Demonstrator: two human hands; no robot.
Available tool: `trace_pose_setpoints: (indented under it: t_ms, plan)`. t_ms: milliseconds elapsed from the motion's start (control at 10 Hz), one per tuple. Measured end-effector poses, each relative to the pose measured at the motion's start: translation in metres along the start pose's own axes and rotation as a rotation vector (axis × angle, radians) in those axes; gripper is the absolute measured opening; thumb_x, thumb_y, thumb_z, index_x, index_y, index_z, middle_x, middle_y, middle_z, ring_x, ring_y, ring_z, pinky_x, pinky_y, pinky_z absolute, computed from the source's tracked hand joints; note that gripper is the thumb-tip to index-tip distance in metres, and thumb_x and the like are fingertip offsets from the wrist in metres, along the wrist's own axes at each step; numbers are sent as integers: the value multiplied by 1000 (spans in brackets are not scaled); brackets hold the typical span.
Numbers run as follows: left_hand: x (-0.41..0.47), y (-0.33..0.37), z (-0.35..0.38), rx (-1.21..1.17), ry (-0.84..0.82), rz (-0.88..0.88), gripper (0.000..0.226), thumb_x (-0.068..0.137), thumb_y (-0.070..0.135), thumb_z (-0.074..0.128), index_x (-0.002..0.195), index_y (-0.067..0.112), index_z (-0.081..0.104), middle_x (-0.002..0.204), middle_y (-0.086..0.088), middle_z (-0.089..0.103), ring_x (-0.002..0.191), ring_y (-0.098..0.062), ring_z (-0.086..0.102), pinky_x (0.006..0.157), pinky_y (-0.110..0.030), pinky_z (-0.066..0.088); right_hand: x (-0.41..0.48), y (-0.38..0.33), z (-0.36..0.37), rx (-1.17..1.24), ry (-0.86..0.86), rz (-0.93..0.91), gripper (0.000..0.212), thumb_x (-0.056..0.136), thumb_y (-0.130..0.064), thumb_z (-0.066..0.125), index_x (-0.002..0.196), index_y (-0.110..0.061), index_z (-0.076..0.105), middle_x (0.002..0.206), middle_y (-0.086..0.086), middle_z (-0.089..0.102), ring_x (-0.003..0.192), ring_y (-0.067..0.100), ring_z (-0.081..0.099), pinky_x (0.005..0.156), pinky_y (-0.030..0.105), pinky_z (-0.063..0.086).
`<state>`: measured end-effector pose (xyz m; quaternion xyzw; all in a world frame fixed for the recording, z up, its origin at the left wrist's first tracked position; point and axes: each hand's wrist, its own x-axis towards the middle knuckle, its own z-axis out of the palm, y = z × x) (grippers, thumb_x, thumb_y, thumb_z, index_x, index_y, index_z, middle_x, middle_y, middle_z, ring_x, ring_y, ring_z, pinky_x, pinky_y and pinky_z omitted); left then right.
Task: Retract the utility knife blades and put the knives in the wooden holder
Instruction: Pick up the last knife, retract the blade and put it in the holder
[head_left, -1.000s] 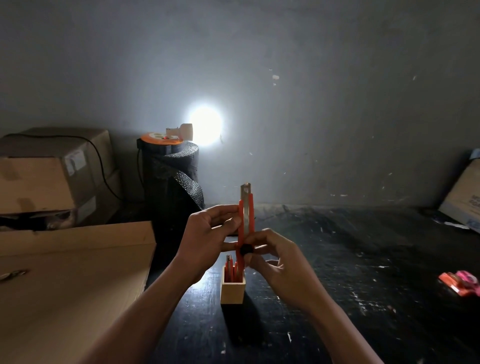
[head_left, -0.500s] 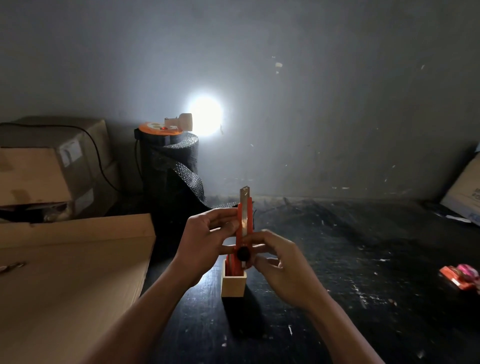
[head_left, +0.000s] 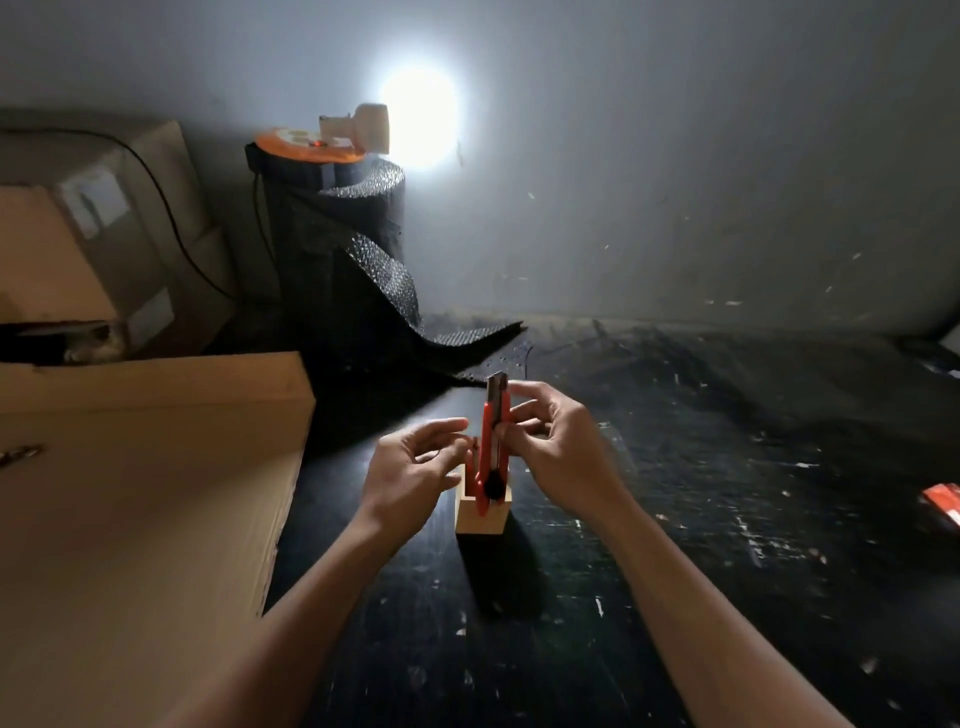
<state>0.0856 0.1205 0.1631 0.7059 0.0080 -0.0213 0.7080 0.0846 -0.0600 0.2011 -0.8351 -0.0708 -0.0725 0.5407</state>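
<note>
Now my right grip (head_left: 558, 447) pinches an orange knife (head_left: 491, 447) upright, its base entering the holder (head_left: 480, 517) directly below; the left grip (head_left: 410, 473), released, hovers beside. Other knives sit inside. One orange object (head_left: 943, 501) remains far right on the surface (head_left: 727, 519).

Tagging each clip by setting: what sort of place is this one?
Probably a storeroom or packing workspace: a scuffed black table, stacked cardboard boxes, and a roll of black bubble wrap lit by a small lamp against a bare wall.
</note>
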Motion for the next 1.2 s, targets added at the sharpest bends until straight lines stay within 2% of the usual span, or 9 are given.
trace_pose_setpoints:
  t_ms: [200, 300, 500, 600, 700, 900, 1000, 1100, 1200]
  plan:
    - [44, -81, -2, 324, 94, -126, 54, 88, 10, 76, 140, 14, 60, 121, -8, 74, 113, -23, 71, 95, -39, 60, 48, 55, 20, -160, 81, 16, 11, 91, -9, 70, 102, -13, 70, 95, 1, 75, 89, 12, 71, 67, 5, 50]
    - [60, -102, 9, 453, 32, -157, 86, 81, 18, 84, 155, 16, 40, 137, -10, 64, 121, -24, 64, 100, -42, 57, 68, 84, 31, -206, 46, 77, 13, 92, -7, 68, 103, -14, 70, 95, 1, 75, 87, 14, 71, 64, 4, 49]
    - [88, -134, 28, 592, -151, -232, 124, 69, 33, 91, 163, 17, 12, 161, -14, 40, 145, -30, 43, 118, -48, 39, 79, 136, 51, -289, -32, 208, 11, 91, -12, 68, 100, -18, 70, 94, -1, 76, 86, 18, 72, 76, 32, 59]
    - [93, -140, 36, 552, -185, -219, 122, 70, 29, 88, 162, 11, 11, 163, -14, 34, 151, -28, 33, 121, -33, 26, 78, 154, 59, -332, -82, 272, 14, 88, -10, 65, 98, -19, 71, 94, 1, 78, 87, 23, 72, 77, 35, 57]
    - [96, -143, 42, 531, -173, -172, 111, 72, 22, 86, 160, 8, 20, 159, -14, 39, 151, -26, 34, 119, -31, 27, 77, 166, 63, -392, -142, 300, 16, 85, -6, 60, 94, -15, 71, 91, 7, 78, 88, 30, 71, 76, 37, 56]
    - [102, -154, 43, 522, -134, -178, 72, 72, 21, 86, 136, 19, 53, 111, 3, 73, 104, -16, 69, 97, -37, 55, 81, 176, 63, -466, -136, 325, 27, 85, -8, 59, 102, -15, 79, 102, 11, 80, 101, 32, 71, 86, 36, 57]
    - [101, -153, 44, 495, -126, -188, 73, 73, 16, 87, 138, 16, 54, 103, 11, 67, 97, -8, 62, 84, -22, 49, 81, 173, 61, -464, -95, 297, 25, 88, -9, 61, 104, -14, 80, 104, 11, 80, 102, 31, 73, 89, 39, 58]
    - [101, -154, 42, 498, -118, -186, 64, 72, 19, 88, 129, 21, 59, 104, 12, 71, 101, -11, 67, 88, -27, 51, 79, 169, 55, -478, -83, 301, 26, 90, -12, 63, 111, -14, 77, 111, 11, 79, 106, 29, 72, 92, 42, 59]
    - [93, -146, 39, 506, -107, -188, 66, 76, 22, 87, 135, 17, 58, 126, -6, 72, 119, -25, 67, 90, -30, 51, 70, 155, 43, -504, -84, 283, 24, 91, -19, 64, 112, -17, 75, 111, 7, 78, 105, 27, 72, 90, 44, 59]
